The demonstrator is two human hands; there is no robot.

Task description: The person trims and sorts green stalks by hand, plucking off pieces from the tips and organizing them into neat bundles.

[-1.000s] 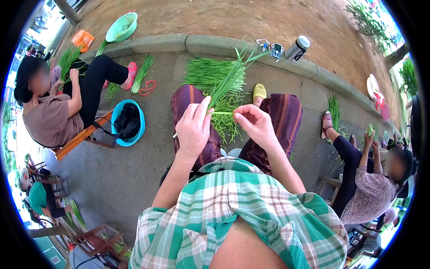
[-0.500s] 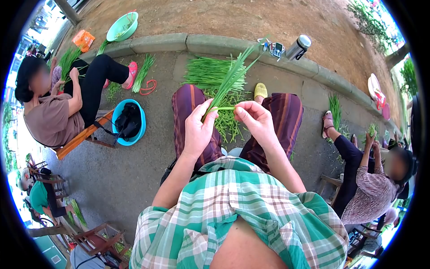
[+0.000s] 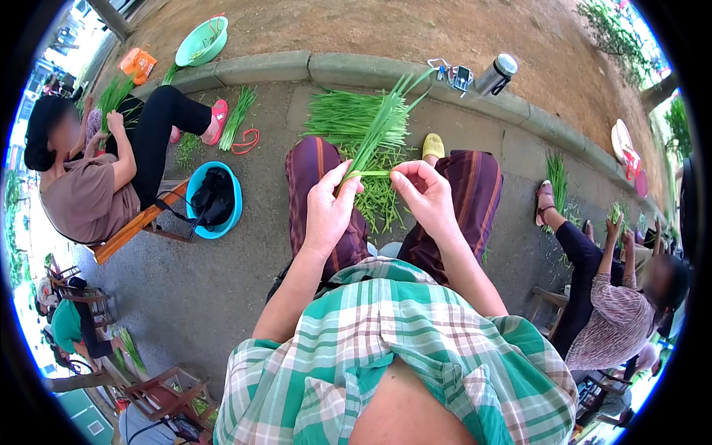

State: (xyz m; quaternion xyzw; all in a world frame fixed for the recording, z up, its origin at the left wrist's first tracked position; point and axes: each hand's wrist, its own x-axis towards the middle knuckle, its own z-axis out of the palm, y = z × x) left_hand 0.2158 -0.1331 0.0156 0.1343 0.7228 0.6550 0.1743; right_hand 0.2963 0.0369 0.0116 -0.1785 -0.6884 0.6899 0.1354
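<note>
My left hand is closed round a bunch of long green stalks, whose leafy tips point up and to the right. Between my two hands a pale green stalk is stretched sideways. My right hand pinches its right end between thumb and fingers. Beyond my knees a pile of long green stalks lies on the pavement. Short cut pieces are scattered between my legs, below that pile.
At the left a seated person handles greens beside a blue basin. A steel flask stands by the stone kerb, near a small device. Another person sits at the right.
Both hands have shifted slightly, my right hand a little lower. The stalk between them now lies nearly level. The person at the right has moved their head and hands.
</note>
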